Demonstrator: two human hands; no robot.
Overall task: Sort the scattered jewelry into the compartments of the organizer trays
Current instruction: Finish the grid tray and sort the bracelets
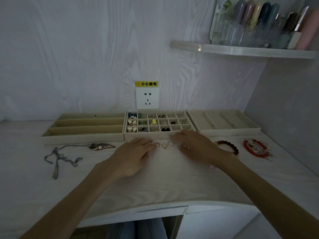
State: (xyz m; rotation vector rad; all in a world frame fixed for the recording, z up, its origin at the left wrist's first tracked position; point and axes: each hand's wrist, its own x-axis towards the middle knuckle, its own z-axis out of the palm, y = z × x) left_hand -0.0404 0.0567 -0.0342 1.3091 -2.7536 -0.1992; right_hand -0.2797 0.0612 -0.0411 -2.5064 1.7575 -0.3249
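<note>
dim room, pale wood-grain wall (86, 57), white socket (147, 99) under a yellow warning label (146, 84), clear shelf (241, 50) upper right holding blurred bottles, whitish desk (164, 183), plain side wall (290, 100) at right

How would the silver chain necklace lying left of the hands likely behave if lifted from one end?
The silver chain necklace lies in loose kinks, so it would probably hang limp and swing. Its pendant end would likely drag. The thin links may snag or tangle.

Trays (82, 135): three. Rings (164, 145): four (one blurred). Bracelets (229, 145): two. Necklaces (58, 157): two.
</note>
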